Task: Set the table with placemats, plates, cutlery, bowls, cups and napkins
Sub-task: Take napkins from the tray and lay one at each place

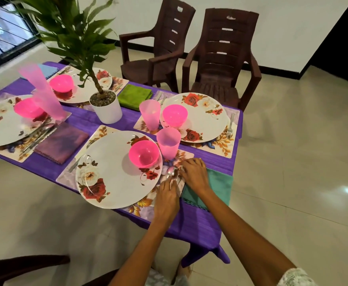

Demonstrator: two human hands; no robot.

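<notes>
Both hands (181, 182) close together, fingers curled on shiny metal cutlery (172, 174) beside round floral plate (115, 172).

Two brown chairs (191, 56) (plastic) on tiled floor (292, 141).

Just beside the right hand (195, 174) lay a teal napkin (218, 186) with a scalloped edge, on a purple tablecloth (199, 221). By the left hand (166, 200) the placemat (137, 209) was pale lilac printed with orange and yellow leaves. The nearest plate (115, 172), left of both hands, was white with red and cream roses, and the bowl (144, 153) on it was bright pink. The cup (168, 142) just beyond the hands was translucent pale pink. Farther off from the hands lay a green napkin (135, 96) and a mottled purple napkin (61, 142). The plant pot (107, 109) was white, and the chairs (220, 58) were dark brown.
</notes>
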